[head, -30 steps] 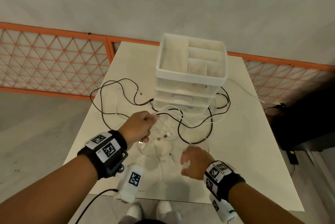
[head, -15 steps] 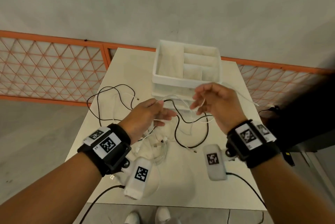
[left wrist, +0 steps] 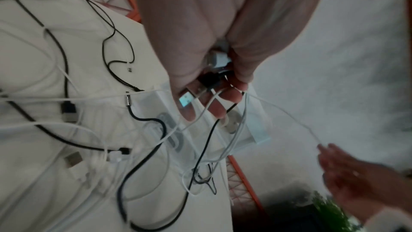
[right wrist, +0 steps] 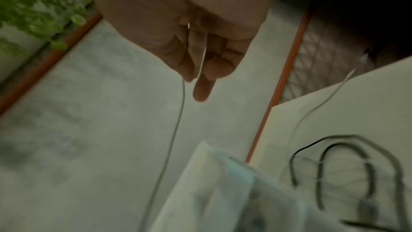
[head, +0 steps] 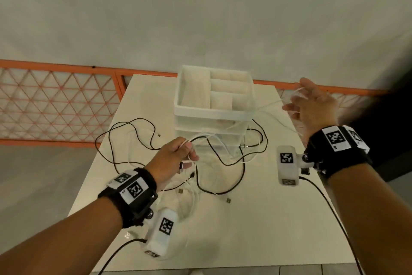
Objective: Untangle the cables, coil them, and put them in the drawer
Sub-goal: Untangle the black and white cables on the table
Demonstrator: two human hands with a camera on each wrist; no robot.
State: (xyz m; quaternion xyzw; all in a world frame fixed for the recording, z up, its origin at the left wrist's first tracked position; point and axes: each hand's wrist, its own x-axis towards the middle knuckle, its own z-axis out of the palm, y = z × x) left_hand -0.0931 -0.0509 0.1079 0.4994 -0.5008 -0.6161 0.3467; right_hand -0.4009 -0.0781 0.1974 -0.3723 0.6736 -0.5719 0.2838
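A tangle of black cables [head: 231, 161] and white cables [head: 189, 199] lies on the white table [head: 256, 230] in front of a white drawer unit [head: 214, 105]. My left hand [head: 176, 156] is raised above the table and grips a bunch of cables and plugs [left wrist: 214, 70] of both colours. My right hand [head: 312, 105] is lifted high to the right of the drawer unit, pinching one thin white cable [right wrist: 176, 130] that stretches back across the unit toward my left hand. The drawers look closed in the head view.
The drawer unit's top is an open tray with dividers [head: 223, 87]. An orange mesh fence [head: 55, 105] runs behind the table. Loose USB plugs [head: 227, 200] lie near the front centre. A dark object [head: 390, 141] stands to the right of the table.
My right hand rose from the table's front, took a white cable and pulled it up and out to the right. My left hand stayed gripping the bunch and lifted slightly.
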